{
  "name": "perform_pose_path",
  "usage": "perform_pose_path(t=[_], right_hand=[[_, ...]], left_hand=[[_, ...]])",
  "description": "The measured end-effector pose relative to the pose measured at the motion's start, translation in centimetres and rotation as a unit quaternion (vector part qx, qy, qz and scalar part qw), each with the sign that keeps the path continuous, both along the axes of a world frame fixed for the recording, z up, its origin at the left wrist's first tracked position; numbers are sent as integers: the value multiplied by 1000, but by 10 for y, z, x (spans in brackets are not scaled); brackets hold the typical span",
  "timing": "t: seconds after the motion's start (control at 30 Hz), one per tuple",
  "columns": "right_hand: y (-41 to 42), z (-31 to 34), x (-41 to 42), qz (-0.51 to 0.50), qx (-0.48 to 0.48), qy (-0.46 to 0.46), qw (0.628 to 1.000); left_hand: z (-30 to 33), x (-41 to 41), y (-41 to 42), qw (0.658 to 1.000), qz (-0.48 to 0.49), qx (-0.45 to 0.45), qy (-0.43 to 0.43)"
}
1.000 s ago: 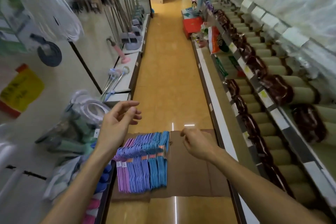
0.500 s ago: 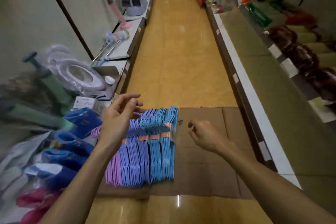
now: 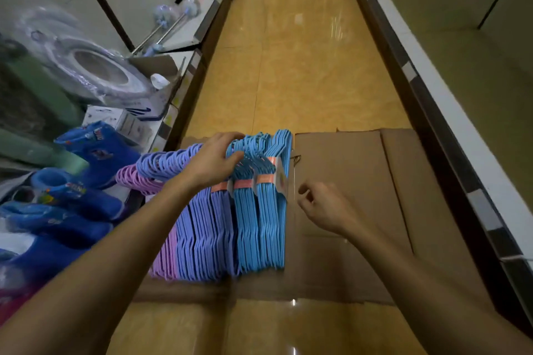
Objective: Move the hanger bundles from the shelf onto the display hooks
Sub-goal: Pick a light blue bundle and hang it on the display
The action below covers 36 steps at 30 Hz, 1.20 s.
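A: What is the left hand (image 3: 212, 163) doing?

B: It is resting on the hook ends of the hanger bundles (image 3: 230, 219), fingers curling over the top where the purple hangers are meeting the blue ones. It looks to be closing on a bundle there, though how many hangers it is taking in is hard to tell.

A: And the right hand (image 3: 323, 207)?

B: It is hovering just beside the blue end of the row, fingers loosely curled and holding nothing, not touching the hangers.

A: How are the bundles lying?

B: They are standing packed side by side on a flat cardboard sheet (image 3: 354, 210) on the floor (image 3: 300, 66), pink at the person's left, then purple, then blue at the right. Each hanger is running lengthwise away from the person, hooks at the far end, under the left hand. Paper bands (image 3: 266, 177) are wrapping them just behind the hooks.

A: So which hand is nearer?

B: The left one is already on them; the right one would probably only be steadying the blue side.

A: Is there room to lift?

B: Straight up and to the right, yes: bare cardboard and open aisle are lying that way. To the left the low shelf (image 3: 190, 66) with blue boots (image 3: 95, 150) is crowding close against the pink end, so swinging left is looking risky. No display hooks are showing.
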State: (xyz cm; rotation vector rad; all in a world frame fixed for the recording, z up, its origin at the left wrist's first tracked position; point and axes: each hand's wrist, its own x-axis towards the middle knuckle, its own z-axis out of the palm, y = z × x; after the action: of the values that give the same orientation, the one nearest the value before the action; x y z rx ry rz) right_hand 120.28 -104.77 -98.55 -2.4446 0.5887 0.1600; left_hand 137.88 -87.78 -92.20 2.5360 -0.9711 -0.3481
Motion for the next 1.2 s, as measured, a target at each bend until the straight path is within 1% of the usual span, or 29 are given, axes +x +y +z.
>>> perform_pose_path(t=[0.07,0.23,0.37,0.47,0.6,0.67,0.83,0.93,1.0,1.07,1.13,1.2], right_hand=[[2,-7,0,-6,5,8,1000],[-3,-22,8,-2,-7,28,1000],[-1,-43,7,-25,18,27,999],[12,-67,2,-36,77,60,995],[24,-91,6,-65,175,76,980],[29,-98,10,-83,234,73,966],[51,-113,29,-140,314,43,938],[64,-131,45,-175,320,17,931],[75,-130,54,-198,314,5,929],[86,-125,59,-222,274,17,935],[94,-131,63,-244,228,48,941],[101,-139,65,-254,208,65,942]], left_hand=[[0,7,-9,998,-7,55,1],[-9,17,-22,988,-23,154,7],[-18,14,-22,987,-38,153,-1],[-21,14,-19,988,-40,149,-9],[-23,18,-23,985,-48,163,-32],[-22,15,-27,982,-59,177,-43],[-21,7,-37,979,-74,182,-48],[-20,5,-42,979,-88,179,-51],[-21,6,-44,979,-97,170,-54],[-22,6,-46,980,-101,164,-54],[-23,6,-47,981,-100,158,-49],[-24,7,-47,982,-98,155,-44]])
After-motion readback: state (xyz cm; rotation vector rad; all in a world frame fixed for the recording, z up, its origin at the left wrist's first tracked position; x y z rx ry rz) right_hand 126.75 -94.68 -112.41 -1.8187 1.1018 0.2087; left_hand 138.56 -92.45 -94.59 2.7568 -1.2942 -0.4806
